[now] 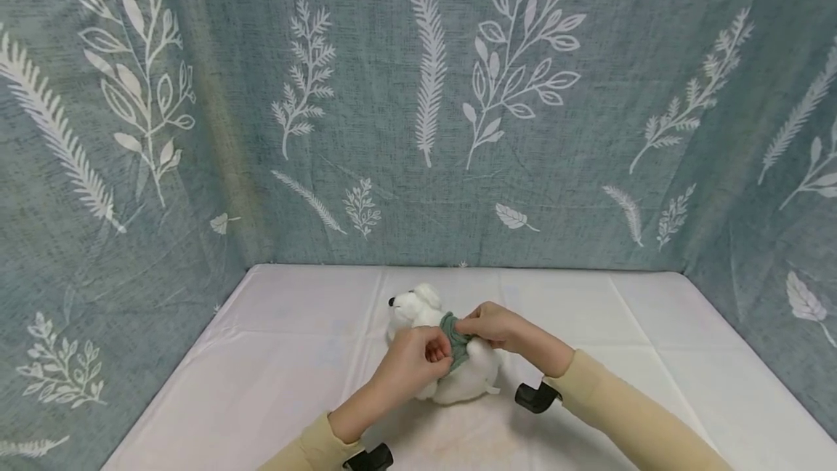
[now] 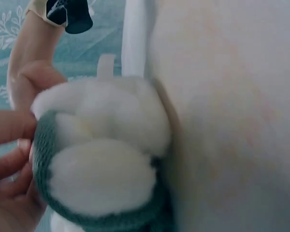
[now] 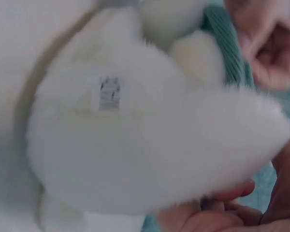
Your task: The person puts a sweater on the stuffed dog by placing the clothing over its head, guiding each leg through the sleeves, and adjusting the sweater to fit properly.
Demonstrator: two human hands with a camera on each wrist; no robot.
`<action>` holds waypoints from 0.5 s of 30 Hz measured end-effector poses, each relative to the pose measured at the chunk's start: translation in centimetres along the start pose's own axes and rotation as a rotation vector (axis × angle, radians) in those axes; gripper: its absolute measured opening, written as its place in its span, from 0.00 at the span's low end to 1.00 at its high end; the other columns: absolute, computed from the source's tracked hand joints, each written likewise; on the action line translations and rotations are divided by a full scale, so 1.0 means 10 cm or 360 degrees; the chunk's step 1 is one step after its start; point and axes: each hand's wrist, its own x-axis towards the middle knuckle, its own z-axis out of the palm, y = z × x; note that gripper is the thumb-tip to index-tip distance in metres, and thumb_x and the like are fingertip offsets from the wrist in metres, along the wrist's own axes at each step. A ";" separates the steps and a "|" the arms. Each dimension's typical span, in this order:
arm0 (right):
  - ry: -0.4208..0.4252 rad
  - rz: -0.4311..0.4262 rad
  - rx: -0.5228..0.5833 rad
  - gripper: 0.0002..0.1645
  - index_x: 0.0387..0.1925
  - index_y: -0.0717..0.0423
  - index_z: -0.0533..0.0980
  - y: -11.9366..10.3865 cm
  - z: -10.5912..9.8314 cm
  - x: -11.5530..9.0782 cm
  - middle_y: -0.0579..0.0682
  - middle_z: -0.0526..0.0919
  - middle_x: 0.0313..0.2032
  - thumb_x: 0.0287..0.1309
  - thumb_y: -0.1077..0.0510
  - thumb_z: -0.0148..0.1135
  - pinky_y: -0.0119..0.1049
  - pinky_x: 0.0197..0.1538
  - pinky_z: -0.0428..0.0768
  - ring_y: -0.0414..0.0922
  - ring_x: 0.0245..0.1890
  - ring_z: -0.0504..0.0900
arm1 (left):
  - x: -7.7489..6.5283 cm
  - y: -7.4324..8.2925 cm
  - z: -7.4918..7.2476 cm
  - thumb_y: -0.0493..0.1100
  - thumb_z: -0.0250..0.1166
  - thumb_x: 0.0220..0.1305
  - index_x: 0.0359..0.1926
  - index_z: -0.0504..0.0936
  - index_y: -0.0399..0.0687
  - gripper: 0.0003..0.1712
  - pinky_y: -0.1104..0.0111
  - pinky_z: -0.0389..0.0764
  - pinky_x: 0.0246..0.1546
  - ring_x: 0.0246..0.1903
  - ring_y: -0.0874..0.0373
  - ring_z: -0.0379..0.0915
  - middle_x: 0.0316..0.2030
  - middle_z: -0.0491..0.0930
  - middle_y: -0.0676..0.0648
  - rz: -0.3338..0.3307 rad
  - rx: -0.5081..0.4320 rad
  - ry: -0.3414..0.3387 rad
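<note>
A white plush animal (image 1: pixel 480 369) with a black nose lies on the white table, its head (image 1: pixel 412 304) toward the back left. Around its body is a green knitted garment (image 1: pixel 458 344), which bunches into folds in the head view. My left hand (image 1: pixel 418 358) pinches the garment's near edge; in the left wrist view, its fingers (image 2: pixel 12 164) meet the knit band beside a white limb. On the far side, my right hand (image 1: pixel 500 325) grips the garment near the plush's back. The right wrist view shows curled right fingers (image 3: pixel 212 217) partly hidden behind the plush's rump, with a printed tag (image 3: pixel 109 94).
The white-covered table (image 1: pixel 294 355) extends to both sides of the plush. Blue-green curtains (image 1: pixel 366 93) with white leaf prints stand behind and beside it. Each wrist carries a black camera mount (image 1: pixel 538 397) on a beige sleeve (image 1: pixel 628 413).
</note>
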 end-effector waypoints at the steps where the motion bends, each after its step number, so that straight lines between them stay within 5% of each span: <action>1: -0.0010 0.0002 0.0026 0.20 0.11 0.50 0.69 0.00 0.00 0.00 0.39 0.54 0.09 0.58 0.59 0.57 0.25 0.16 0.52 0.34 0.10 0.46 | -0.01 -0.02 -0.02 0.32 0.66 0.54 0.24 0.78 0.48 0.07 0.76 0.75 0.23 0.21 0.71 0.69 0.20 0.76 0.56 0.0019 0.0004 -0.0038; 6: -0.0056 -0.0012 0.0103 0.24 0.07 0.48 0.64 0.01 0.01 0.00 0.39 0.57 0.10 0.56 0.61 0.56 0.25 0.17 0.52 0.34 0.11 0.48 | -0.05 -0.09 -0.09 0.33 0.67 0.54 0.23 0.79 0.49 0.08 0.76 0.75 0.24 0.21 0.71 0.69 0.20 0.76 0.56 0.0053 -0.0019 -0.0179; 15: -0.0205 -0.0043 0.0267 0.21 0.07 0.48 0.65 0.06 0.00 -0.02 0.41 0.62 0.12 0.50 0.65 0.57 0.26 0.21 0.59 0.35 0.15 0.58 | -0.09 -0.17 -0.21 0.34 0.68 0.54 0.24 0.82 0.49 0.06 0.74 0.76 0.25 0.22 0.68 0.71 0.21 0.77 0.55 -0.0041 -0.0165 -0.0305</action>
